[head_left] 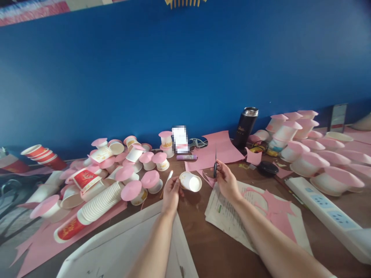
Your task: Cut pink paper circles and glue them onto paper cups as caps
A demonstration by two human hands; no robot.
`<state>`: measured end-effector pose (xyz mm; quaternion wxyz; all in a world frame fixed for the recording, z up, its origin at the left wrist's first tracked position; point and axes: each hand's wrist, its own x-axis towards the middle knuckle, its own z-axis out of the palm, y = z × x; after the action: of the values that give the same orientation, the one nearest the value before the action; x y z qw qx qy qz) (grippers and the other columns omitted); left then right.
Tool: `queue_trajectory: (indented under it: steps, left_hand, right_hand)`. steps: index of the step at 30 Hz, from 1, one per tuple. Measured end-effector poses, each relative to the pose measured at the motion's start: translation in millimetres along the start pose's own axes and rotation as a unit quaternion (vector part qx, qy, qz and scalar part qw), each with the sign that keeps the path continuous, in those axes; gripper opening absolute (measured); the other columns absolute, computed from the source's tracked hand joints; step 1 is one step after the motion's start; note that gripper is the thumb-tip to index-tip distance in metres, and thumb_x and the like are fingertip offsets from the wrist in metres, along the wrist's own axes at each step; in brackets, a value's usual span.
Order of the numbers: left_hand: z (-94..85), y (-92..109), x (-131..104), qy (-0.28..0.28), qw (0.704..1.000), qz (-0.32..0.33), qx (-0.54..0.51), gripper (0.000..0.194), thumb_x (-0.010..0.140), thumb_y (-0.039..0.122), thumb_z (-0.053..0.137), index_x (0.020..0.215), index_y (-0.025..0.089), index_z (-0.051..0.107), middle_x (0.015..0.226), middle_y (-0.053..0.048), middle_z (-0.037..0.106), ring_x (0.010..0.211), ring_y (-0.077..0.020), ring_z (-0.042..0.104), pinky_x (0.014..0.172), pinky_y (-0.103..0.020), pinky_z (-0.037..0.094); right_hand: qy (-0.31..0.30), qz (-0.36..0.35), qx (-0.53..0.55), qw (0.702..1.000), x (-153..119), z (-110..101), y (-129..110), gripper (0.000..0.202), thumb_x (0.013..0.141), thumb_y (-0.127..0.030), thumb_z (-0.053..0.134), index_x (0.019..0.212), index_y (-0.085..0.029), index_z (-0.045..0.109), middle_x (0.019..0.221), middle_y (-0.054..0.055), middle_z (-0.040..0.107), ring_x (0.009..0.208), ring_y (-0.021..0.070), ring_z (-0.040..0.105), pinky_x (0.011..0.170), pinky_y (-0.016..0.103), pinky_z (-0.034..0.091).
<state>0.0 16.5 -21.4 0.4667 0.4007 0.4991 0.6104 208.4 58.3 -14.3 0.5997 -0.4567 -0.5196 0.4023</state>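
My left hand (171, 193) is closed on the rim of a white paper cup (189, 181), which lies tipped on its side with its base toward me. My right hand (227, 180) grips a pair of scissors (215, 166) by the dark handles, blades pointing up and away. The scissors and the cup are apart. Under my right wrist lie printed sheets (224, 216) with pink paper scraps (275, 208) on them. Just behind my left hand is a white pen-like stick (169, 176).
Left are many paper cups with pink discs (131, 190) and a long cup stack (100, 204). Behind stand a purple glue stick (187, 157), pink paper (223, 148) and a black flask (245, 127). Right are a power strip (327, 216) and more disc-topped cups (310, 164).
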Motion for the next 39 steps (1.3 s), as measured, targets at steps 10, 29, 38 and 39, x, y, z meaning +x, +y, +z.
queue_trajectory:
  steps: [10,29,38,39]
  left_hand:
    - [-2.3,0.0,0.3,-0.001,0.998,0.007,0.055,0.033,0.085,0.045,0.055,0.097,0.014,0.059,0.049,0.007,0.047,0.043,-0.0083,0.047,0.046,-0.019,0.034]
    - [26.3,19.7,-8.3,-0.023,0.983,-0.081,-0.161,0.031,0.072,0.035,0.074,0.087,0.014,0.057,0.060,0.004,0.058,0.054,-0.0066,0.056,0.059,-0.021,0.054]
    - [52.6,18.3,-19.9,0.001,0.975,-0.152,-0.164,0.018,0.076,0.022,0.069,0.081,0.015,0.053,0.075,-0.003,0.066,0.070,-0.0128,0.068,0.065,-0.024,0.055]
    - [56.3,16.9,-21.9,-0.015,0.978,-0.149,-0.142,0.017,0.078,0.024,0.067,0.082,0.015,0.053,0.076,-0.004,0.066,0.069,-0.0128,0.067,0.064,-0.024,0.055]
  right_hand:
    - [-0.020,0.105,0.182,0.977,-2.9,-1.2,-15.2,0.046,0.080,-0.045,0.062,0.119,-0.021,0.061,0.085,0.004,0.066,0.055,0.0122,0.054,0.042,0.024,0.046]
    - [-0.143,0.206,0.297,0.921,1.5,0.9,-18.5,0.048,0.063,-0.022,0.082,0.107,-0.025,0.065,0.080,-0.003,0.063,0.060,0.0095,0.059,0.048,0.019,0.047]
    - [-0.107,0.063,0.254,0.959,-3.7,10.5,-17.6,0.070,0.056,-0.023,0.084,0.119,-0.030,0.053,0.098,0.001,0.064,0.086,0.0177,0.063,0.072,0.030,0.053]
    - [-0.091,0.066,0.244,0.963,-4.0,11.0,-16.4,0.072,0.056,-0.022,0.085,0.120,-0.030,0.052,0.095,0.000,0.064,0.083,0.0171,0.062,0.071,0.030,0.053]
